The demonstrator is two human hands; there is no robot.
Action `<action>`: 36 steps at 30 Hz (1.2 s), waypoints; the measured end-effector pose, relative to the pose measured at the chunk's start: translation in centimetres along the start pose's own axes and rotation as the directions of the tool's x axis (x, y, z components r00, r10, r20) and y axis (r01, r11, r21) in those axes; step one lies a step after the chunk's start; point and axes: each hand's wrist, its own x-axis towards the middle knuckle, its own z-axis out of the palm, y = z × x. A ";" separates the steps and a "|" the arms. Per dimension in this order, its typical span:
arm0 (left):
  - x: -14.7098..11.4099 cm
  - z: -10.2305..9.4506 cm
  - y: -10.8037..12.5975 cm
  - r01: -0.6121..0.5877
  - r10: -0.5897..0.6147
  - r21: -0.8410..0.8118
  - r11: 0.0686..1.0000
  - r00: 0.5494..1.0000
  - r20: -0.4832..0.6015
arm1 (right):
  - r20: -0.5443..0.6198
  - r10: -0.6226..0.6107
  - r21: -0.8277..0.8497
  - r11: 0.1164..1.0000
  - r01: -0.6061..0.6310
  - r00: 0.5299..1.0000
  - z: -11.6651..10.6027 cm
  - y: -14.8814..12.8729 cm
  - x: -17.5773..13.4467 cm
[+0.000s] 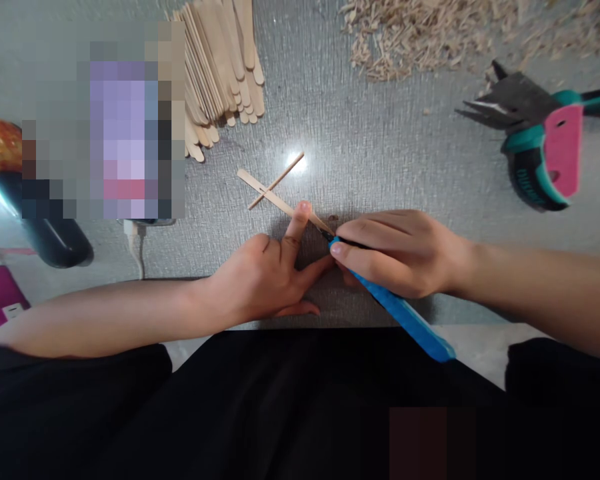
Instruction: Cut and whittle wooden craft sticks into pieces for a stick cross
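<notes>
A pale flat wooden craft stick [279, 199] lies slanted on the table, with a slit near its far end. A thinner wooden stick [286, 171] crosses it at the slit; whether it passes through or rests on top I cannot tell. My left hand [265, 270] has its index fingertip pressed on the craft stick, its other fingers spread apart. In my right hand [400, 250] is a blue utility knife [400, 310], gripped near its front. The dark blade end meets the near end of the craft stick, and the tip is hard to make out.
Several craft sticks [220, 63] lie in a pile at the back. Wood shavings [420, 37] are heaped at the back right. Pliers with teal and pink handles [545, 133] lie on the right. A blurred-out object, a white cable [136, 250] and a dark rounded object [50, 227] sit left.
</notes>
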 end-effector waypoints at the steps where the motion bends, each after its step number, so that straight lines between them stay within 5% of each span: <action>1: 0.0 0.0 0.0 -0.006 0.006 0.005 1.000 1.000 -0.004 | -0.009 0.017 0.001 1.000 -0.017 1.000 0.1 0.0 0.0; 31: 0.3 -0.4 0.9 0.032 -0.027 0.065 0.997 0.997 -0.074 | 0.049 0.051 0.000 0.999 -0.051 0.997 0.1 -0.6 -0.4; 36: 0.3 -0.3 1.0 0.027 0.004 0.171 0.985 0.985 -0.175 | 0.094 -0.001 -0.020 1.000 0.003 0.996 -1.1 -0.1 0.0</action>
